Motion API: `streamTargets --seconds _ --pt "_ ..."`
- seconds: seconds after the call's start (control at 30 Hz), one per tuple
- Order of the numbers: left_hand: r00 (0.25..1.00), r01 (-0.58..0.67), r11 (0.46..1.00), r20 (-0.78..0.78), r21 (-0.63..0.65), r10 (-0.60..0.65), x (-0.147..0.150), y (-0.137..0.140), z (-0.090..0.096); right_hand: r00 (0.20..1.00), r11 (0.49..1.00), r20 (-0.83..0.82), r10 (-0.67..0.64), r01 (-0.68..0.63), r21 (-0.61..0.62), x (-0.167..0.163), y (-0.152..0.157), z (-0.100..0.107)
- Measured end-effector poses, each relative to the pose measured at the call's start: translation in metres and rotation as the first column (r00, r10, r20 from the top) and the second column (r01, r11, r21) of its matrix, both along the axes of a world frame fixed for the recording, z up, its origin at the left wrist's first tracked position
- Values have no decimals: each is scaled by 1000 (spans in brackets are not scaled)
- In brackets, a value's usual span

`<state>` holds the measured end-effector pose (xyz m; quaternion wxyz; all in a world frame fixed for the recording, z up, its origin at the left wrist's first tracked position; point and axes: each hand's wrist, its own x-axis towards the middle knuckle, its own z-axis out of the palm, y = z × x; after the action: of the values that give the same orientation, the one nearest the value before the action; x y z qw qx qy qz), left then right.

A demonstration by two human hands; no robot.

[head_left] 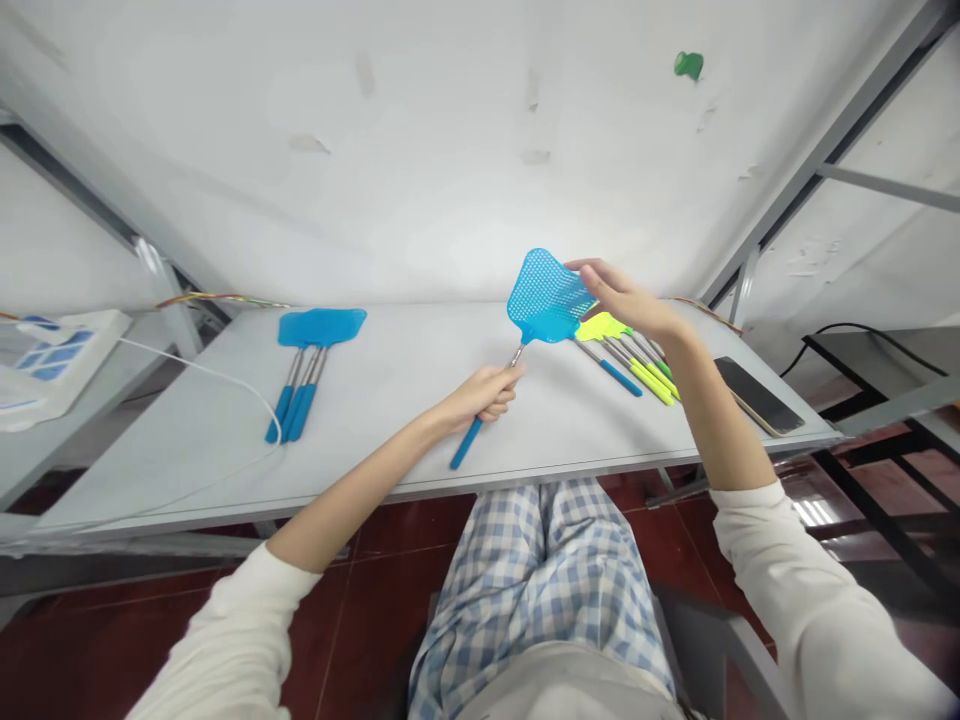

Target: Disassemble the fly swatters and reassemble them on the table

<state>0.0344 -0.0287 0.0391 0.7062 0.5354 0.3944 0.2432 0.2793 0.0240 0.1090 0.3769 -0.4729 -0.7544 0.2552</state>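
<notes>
My left hand [486,392] is closed around the metal shaft and blue grip of a blue fly swatter [551,295], held tilted above the table with its perforated head up and to the right. My right hand [619,295] is at the right edge of that head, fingers stretched and apart; part of them is hidden by the mesh. Below my right hand lie yellow-green fly swatters [651,382] and another blue-handled swatter [621,378]. Farther left, several blue fly swatters [322,327] lie together, heads toward the wall.
The grey-white table [390,400] stands against a white wall. A dark phone [761,396] lies at its right end. A thin white cable [217,372] crosses the left side, near a white and blue object [60,365]. Metal frame posts [746,285] flank the table.
</notes>
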Motion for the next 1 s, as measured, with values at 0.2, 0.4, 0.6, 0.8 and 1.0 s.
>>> streamTargets --seconds 0.2,0.4,0.6,0.8,1.0 --pt "977 -185 979 88 -81 192 49 30 -13 728 921 573 -376 361 145 25 -4 -80" --pt "953 -267 954 -107 137 283 95 68 -33 560 875 698 -446 436 209 18 -22 -121" --pt "841 -169 850 -376 500 389 115 78 -46 769 917 513 -383 385 108 35 -25 -126" --pt "703 26 770 -560 637 439 127 76 -47 847 933 401 -348 355 60 31 -32 -132" --pt "655 144 751 -631 644 416 147 82 -46 787 875 384 -483 450 178 18 -25 -137"
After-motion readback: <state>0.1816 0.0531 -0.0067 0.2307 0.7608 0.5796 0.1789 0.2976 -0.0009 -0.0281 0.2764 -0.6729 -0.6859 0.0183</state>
